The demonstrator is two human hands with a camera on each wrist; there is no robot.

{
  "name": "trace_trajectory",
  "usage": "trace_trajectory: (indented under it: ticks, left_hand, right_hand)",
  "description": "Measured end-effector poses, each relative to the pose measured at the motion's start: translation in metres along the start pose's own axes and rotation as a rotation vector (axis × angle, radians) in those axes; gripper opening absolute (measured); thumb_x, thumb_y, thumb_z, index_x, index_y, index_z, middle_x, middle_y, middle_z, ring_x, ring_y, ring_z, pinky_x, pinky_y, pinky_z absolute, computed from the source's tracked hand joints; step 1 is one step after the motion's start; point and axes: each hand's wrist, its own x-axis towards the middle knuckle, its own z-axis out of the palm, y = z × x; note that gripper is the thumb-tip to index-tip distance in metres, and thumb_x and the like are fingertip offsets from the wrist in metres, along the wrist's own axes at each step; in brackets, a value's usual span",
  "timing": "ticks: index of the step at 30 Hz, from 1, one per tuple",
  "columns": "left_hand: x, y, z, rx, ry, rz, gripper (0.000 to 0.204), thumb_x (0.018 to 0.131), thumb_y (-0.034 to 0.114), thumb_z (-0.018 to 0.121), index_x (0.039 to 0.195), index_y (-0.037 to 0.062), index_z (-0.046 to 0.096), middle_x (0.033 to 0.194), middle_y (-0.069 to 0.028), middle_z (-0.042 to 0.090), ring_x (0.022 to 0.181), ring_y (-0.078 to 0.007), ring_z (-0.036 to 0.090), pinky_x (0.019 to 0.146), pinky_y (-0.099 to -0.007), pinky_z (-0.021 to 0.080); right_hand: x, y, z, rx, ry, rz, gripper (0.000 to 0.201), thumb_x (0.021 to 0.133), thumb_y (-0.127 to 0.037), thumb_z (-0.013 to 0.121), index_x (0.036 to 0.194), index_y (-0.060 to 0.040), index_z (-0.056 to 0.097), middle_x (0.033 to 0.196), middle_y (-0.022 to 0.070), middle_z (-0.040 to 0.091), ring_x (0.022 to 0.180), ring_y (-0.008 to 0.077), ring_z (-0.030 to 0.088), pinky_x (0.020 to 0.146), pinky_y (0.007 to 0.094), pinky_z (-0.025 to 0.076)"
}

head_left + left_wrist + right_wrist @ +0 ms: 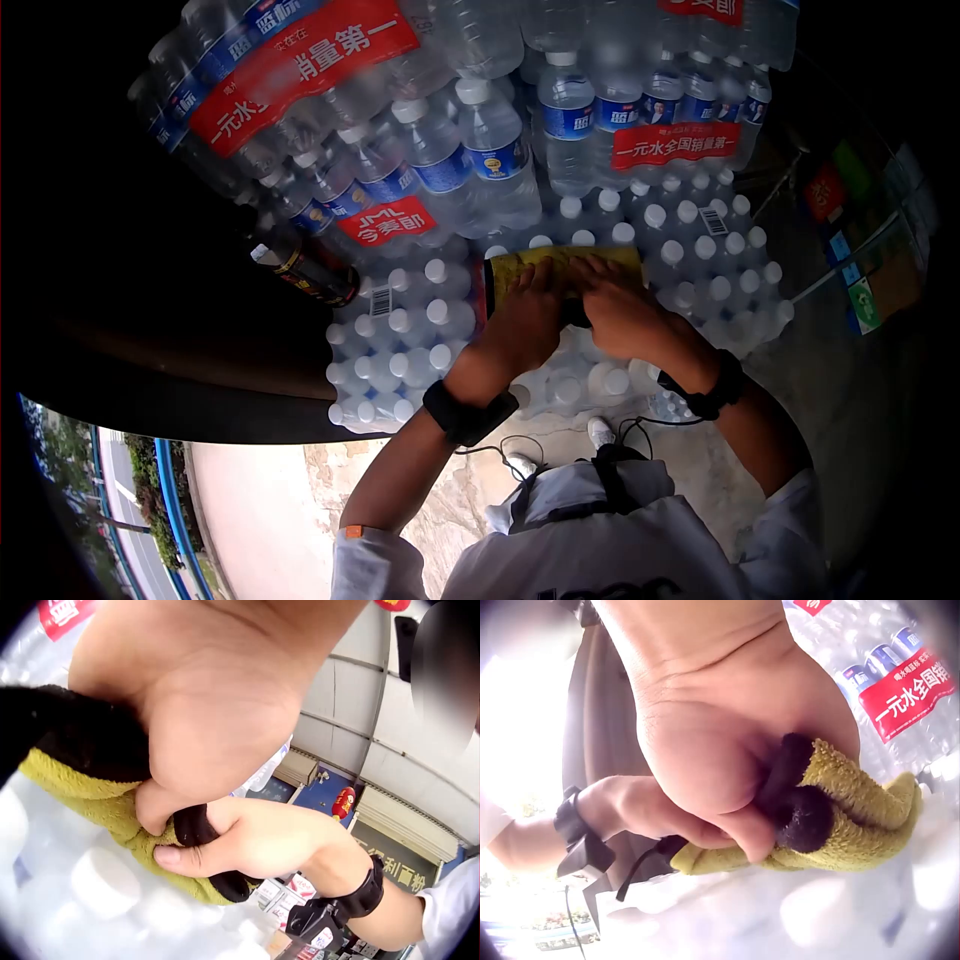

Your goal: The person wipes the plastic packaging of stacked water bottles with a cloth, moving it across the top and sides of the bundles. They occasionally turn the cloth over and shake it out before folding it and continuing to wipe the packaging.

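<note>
A folded yellow fuzzy cloth (505, 268) with black parts lies across the tops of wrapped water bottles in the head view. My left hand (527, 318) grips its left part, fingers over the top. Beside it, my right hand (622, 312) holds the other part, with the fingertips of both hands close together. In the left wrist view the right thumb presses the fuzzy side, and a black fold sticks out between the hands. The right wrist view shows the cloth (870, 844) doubled over, its black side rolled inward near my right palm.
Shrink-wrapped packs of water bottles (400, 340) extend under and around the cloth. More packs with red labels (675, 146) stack up behind. A dark-labelled bottle (310, 275) leans at the left. Colourful boxes (865, 300) stand at the right, and pale floor (370, 490) lies below.
</note>
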Motion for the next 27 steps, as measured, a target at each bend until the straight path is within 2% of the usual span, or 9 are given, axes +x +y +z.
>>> trace_trajectory:
  ticks: [2, 5, 7, 10, 12, 14, 17, 24, 27]
  left_hand:
    - [-0.004, 0.006, 0.005, -0.02, 0.049, -0.036, 0.064, 0.085, 0.0, 0.057, 0.147, -0.004, 0.04, 0.152, -0.0363, 0.033, 0.138, -0.0544, 0.037, 0.116, -0.0535, 0.034]
    - [-0.038, 0.033, 0.022, 0.166, 0.113, -0.031, 0.065, 0.086, -0.001, 0.054, 0.149, -0.0019, 0.038, 0.153, -0.0381, 0.029, 0.139, -0.0572, 0.035, 0.116, -0.0555, 0.032]
    - [-0.05, 0.044, 0.031, 0.171, 0.118, -0.026, 0.067, 0.086, -0.003, 0.051, 0.152, -0.0005, 0.036, 0.153, -0.0394, 0.028, 0.14, -0.0586, 0.032, 0.117, -0.0576, 0.03]
    - [-0.032, 0.029, 0.023, 0.135, 0.098, -0.012, 0.068, 0.087, -0.002, 0.056, 0.152, 0.0026, 0.036, 0.155, -0.0374, 0.027, 0.141, -0.0584, 0.029, 0.117, -0.0579, 0.03]
    - [-0.005, 0.008, 0.012, 0.098, 0.071, -0.018, 0.067, 0.088, 0.001, 0.059, 0.152, 0.0045, 0.037, 0.155, -0.0365, 0.026, 0.142, -0.0581, 0.027, 0.117, -0.0569, 0.03]
    - [0.024, -0.008, 0.004, 0.053, 0.051, -0.056, 0.064, 0.091, 0.005, 0.06, 0.151, 0.0021, 0.037, 0.154, -0.0375, 0.028, 0.142, -0.0581, 0.028, 0.117, -0.0581, 0.028]
    - [0.039, -0.014, 0.003, 0.117, 0.063, -0.08, 0.064, 0.092, 0.009, 0.063, 0.151, 0.0058, 0.037, 0.153, -0.0381, 0.03, 0.14, -0.0584, 0.029, 0.117, -0.0548, 0.031]
    - [-0.022, 0.024, 0.017, 0.247, 0.029, -0.036, 0.072, 0.086, 0.003, 0.065, 0.152, 0.0068, 0.039, 0.155, -0.0366, 0.028, 0.142, -0.0565, 0.03, 0.117, -0.0551, 0.032]
    - [0.007, 0.006, 0.009, 0.136, 0.021, -0.037, 0.071, 0.087, 0.003, 0.064, 0.152, 0.0056, 0.038, 0.154, -0.0371, 0.028, 0.14, -0.0577, 0.03, 0.116, -0.0547, 0.033]
  right_hand:
    - [0.004, 0.012, 0.011, 0.075, 0.075, 0.008, 0.062, 0.075, -0.004, 0.062, 0.134, 0.0147, 0.051, 0.143, 0.0285, 0.048, 0.133, 0.0425, 0.044, 0.114, 0.0498, 0.033]
    - [-0.036, -0.01, 0.029, -0.019, 0.312, -0.049, 0.063, 0.077, -0.004, 0.062, 0.136, 0.0138, 0.05, 0.145, 0.0275, 0.045, 0.136, 0.044, 0.04, 0.114, 0.0541, 0.032]
    - [-0.057, -0.025, 0.041, -0.018, 0.343, 0.019, 0.061, 0.081, -0.005, 0.059, 0.138, 0.0132, 0.048, 0.149, 0.0268, 0.039, 0.142, 0.0468, 0.032, 0.115, 0.0595, 0.028]
    - [-0.042, -0.019, 0.038, -0.014, 0.337, 0.049, 0.064, 0.079, -0.008, 0.062, 0.137, 0.0149, 0.048, 0.15, 0.028, 0.037, 0.14, 0.0479, 0.033, 0.116, 0.0579, 0.026]
    - [-0.009, 0.004, 0.044, -0.053, 0.338, 0.053, 0.068, 0.077, -0.012, 0.065, 0.135, 0.017, 0.047, 0.148, 0.0292, 0.038, 0.138, 0.0474, 0.034, 0.117, 0.0557, 0.024]
    - [0.024, 0.027, 0.027, -0.022, 0.104, 0.101, 0.071, 0.08, -0.014, 0.063, 0.143, 0.0125, 0.043, 0.156, 0.0258, 0.034, 0.145, 0.0463, 0.028, 0.12, 0.052, 0.022]
    - [0.041, 0.043, 0.021, -0.011, 0.003, 0.097, 0.073, 0.083, -0.014, 0.061, 0.148, 0.0093, 0.037, 0.159, 0.0233, 0.032, 0.146, 0.0446, 0.028, 0.121, 0.0518, 0.022]
    - [-0.03, 0.001, 0.039, -0.11, 0.328, -0.024, 0.06, 0.082, -0.014, 0.062, 0.135, 0.0132, 0.052, 0.15, 0.0281, 0.043, 0.14, 0.0483, 0.037, 0.115, 0.0552, 0.03]
    - [-0.001, 0.017, 0.024, -0.074, 0.123, 0.027, 0.06, 0.083, -0.014, 0.061, 0.136, 0.0126, 0.052, 0.151, 0.0271, 0.042, 0.14, 0.0476, 0.038, 0.116, 0.0533, 0.03]
